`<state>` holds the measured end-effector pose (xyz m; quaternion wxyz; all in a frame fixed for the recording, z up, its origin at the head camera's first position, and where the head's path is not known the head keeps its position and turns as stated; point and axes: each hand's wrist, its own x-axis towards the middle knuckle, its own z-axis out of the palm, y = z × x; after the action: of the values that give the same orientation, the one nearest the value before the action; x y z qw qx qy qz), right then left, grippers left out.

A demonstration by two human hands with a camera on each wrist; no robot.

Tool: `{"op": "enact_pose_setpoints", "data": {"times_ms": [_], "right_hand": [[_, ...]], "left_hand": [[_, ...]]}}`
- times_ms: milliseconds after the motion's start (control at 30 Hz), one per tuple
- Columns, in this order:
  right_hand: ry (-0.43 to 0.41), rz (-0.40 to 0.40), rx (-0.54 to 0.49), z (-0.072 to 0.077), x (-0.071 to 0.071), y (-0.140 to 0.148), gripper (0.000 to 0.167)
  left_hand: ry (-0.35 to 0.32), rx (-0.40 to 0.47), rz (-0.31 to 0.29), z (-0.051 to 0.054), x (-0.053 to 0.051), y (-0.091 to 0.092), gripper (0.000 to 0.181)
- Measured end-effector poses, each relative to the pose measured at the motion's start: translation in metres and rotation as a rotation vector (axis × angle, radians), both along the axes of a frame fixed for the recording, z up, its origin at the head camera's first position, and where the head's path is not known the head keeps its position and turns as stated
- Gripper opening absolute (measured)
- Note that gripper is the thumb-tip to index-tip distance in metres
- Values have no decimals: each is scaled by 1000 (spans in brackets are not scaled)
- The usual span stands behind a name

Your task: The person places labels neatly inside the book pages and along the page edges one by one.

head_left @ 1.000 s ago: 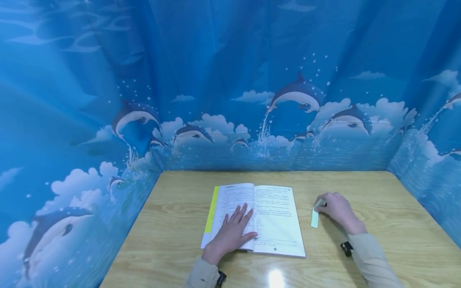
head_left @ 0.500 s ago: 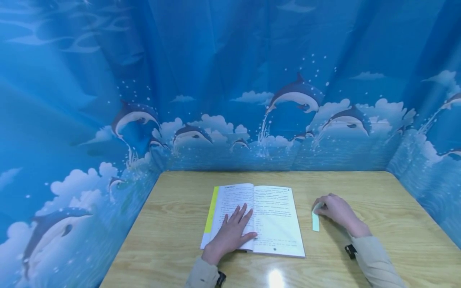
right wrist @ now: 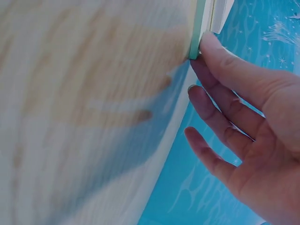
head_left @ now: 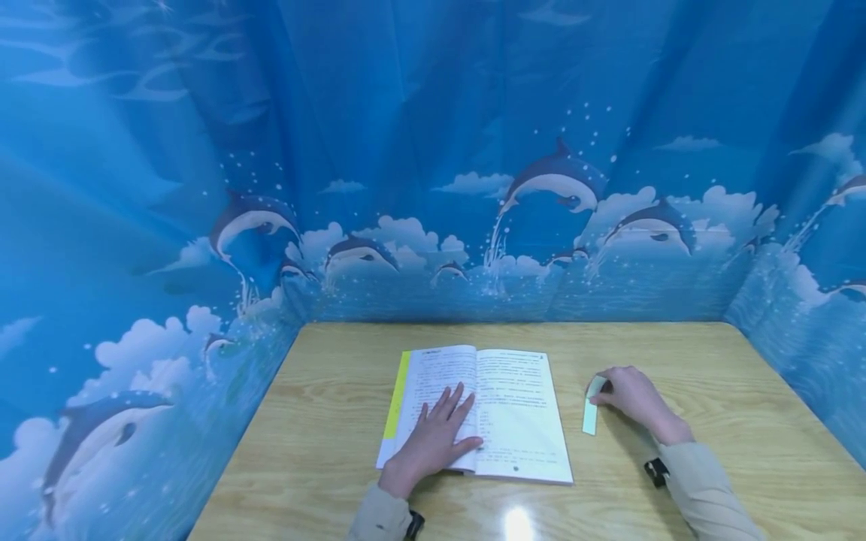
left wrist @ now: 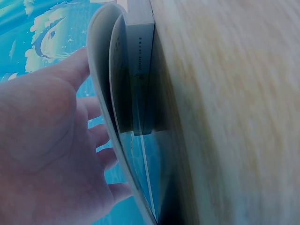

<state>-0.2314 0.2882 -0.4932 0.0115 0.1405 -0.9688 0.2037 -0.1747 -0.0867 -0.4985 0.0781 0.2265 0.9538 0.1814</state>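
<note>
An open book (head_left: 521, 413) lies on the table, its left page pressed by my left hand (head_left: 433, 443), fingers spread and straight. From the left wrist view, my left hand (left wrist: 51, 140) rests against the raised page side, with the book's spine (left wrist: 139, 51) showing beside it. To the right of the book, my right hand (head_left: 634, 398) pinches a pale green strip (head_left: 591, 417) near its far end. In the right wrist view, thumb and index finger of my right hand (right wrist: 248, 112) hold the strip's edge (right wrist: 198, 33); the other fingers are loosely bent.
The wooden table (head_left: 318, 421) extends around the book and both arms. A blue curtain (head_left: 419, 150) with dolphins and clouds hangs behind the table and along its sides. Dark bands sit at both wrists, and light glares off the table's near part.
The strip's lower end has swung slightly, first right and then back left, while my right hand shifted a little. My left hand has stayed on the page.
</note>
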Motion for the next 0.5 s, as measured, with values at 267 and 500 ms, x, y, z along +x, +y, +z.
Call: {"op": "enact_pose_setpoints", "data": {"times_ms": [267, 500], "right_hand": [[25, 53, 19, 0, 2, 2, 4], [-3, 74, 23, -3, 0, 2, 7]], "left_hand": [[5, 0, 0, 1, 1, 1, 74], [-1, 10, -3, 1, 1, 0, 74]]}}
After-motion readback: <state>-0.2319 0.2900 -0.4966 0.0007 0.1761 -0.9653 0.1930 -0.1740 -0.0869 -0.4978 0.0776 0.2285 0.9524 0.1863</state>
